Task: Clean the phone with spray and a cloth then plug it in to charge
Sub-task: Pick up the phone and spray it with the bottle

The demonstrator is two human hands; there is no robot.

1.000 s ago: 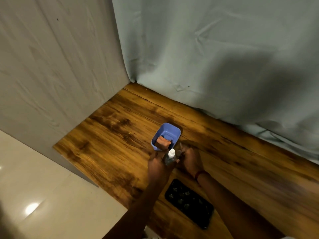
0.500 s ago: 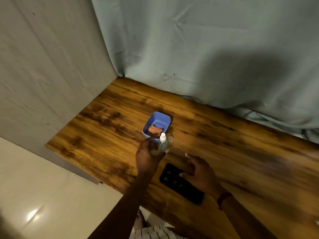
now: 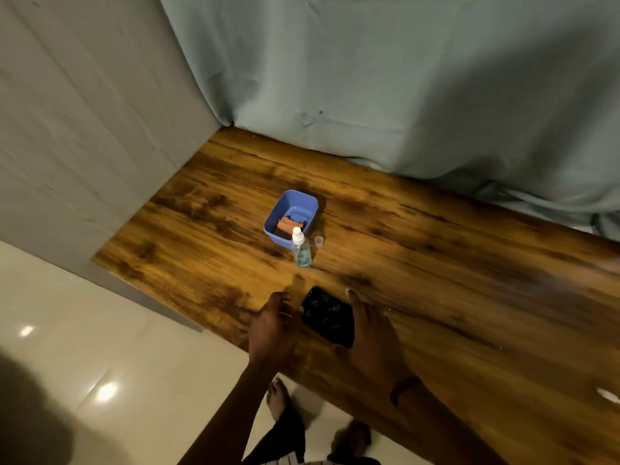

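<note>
Wooden table bears the phone; left hand and right hand flank it, fingers open, empty.

Wood-grain surface in front of me, brown w/ dark streaks, running from near left to far right. At its far side a grey-green curtain hangs, creased, w/ its hem lying along the surface's far edge. On the left a pale grey wall panel meets the curtain in the far corner. Near left, below the surface: glossy cream floor tiles w/ two bright light reflections, plus a dark shadow in the near-left corner.
</note>
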